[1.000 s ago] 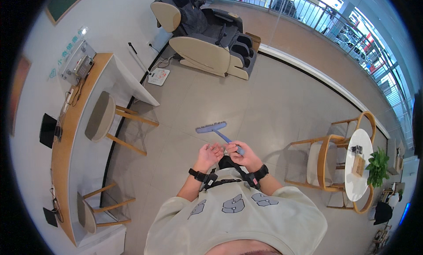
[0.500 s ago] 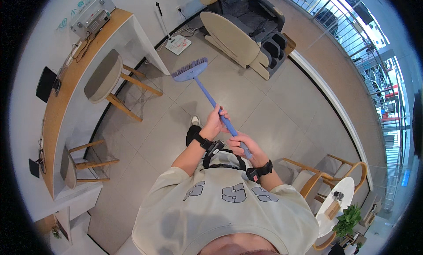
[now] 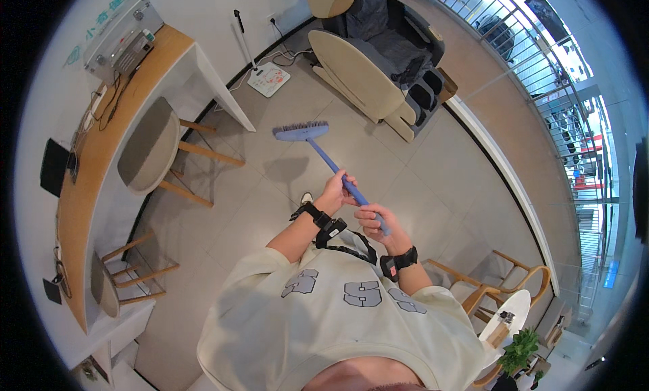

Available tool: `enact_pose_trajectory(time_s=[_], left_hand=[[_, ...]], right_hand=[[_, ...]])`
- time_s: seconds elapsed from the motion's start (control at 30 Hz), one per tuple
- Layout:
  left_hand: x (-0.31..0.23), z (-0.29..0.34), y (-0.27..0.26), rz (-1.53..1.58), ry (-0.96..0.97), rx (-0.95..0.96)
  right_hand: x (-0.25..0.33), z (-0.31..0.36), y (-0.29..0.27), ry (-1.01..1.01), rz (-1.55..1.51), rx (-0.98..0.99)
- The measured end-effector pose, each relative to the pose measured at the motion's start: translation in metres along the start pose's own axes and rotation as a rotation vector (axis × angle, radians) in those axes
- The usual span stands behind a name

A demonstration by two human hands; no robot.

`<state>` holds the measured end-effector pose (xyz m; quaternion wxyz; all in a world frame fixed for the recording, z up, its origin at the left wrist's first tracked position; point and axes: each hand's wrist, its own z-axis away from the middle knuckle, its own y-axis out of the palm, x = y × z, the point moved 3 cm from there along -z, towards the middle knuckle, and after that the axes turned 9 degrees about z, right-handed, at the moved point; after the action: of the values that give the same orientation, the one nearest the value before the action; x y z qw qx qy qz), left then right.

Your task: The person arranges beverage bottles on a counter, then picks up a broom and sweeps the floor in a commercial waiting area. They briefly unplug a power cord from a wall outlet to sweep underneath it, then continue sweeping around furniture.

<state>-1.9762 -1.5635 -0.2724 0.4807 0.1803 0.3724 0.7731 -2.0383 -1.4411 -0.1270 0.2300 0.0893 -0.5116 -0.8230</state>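
A blue broom (image 3: 292, 135) with dark bristles points away from me, its head above the grey tiled floor. My left hand (image 3: 337, 192) is closed round the middle of the handle. Lower down, near the handle's end, my right hand (image 3: 378, 223) grips it too. Black straps with small devices sit on both wrists. The broom's shadow falls on the tiles just below its head, so it appears lifted off the floor.
A long wooden counter (image 3: 94, 188) with stools (image 3: 154, 151) runs along the left. Ahead are a white floor plate with an upright handle (image 3: 269, 79) and a massage chair (image 3: 368, 73). Wooden armchairs (image 3: 473, 293), a white table (image 3: 517, 310) and a plant (image 3: 519, 350) stand at the lower right.
The broom head has moved slightly right and nearer to me, and has turned, its bristles now level across the view. Both hands keep their hold. The whole view has shifted a little.
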Motion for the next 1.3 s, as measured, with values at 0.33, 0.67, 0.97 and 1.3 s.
enact_pose_trajectory(time_s=[0.33, 0.67, 0.97, 1.3], left_hand=[[-0.077, -0.037, 0.014, -0.353, -0.175, 0.061], [-0.140, -0.130, 0.065, -0.339, -0.127, 0.022], [-0.225, -0.183, 0.136, -0.399, 0.126, -0.218], [-0.315, -0.218, 0.142, -0.297, 0.250, -0.379]], right_hand=[[0.055, -0.084, 0.032, 0.019, -0.249, 0.013], [0.171, -0.159, 0.038, 0.038, -0.102, 0.014], [0.283, -0.240, 0.066, 0.218, 0.272, -0.105], [0.328, -0.352, 0.091, 0.425, 0.627, -0.248]])
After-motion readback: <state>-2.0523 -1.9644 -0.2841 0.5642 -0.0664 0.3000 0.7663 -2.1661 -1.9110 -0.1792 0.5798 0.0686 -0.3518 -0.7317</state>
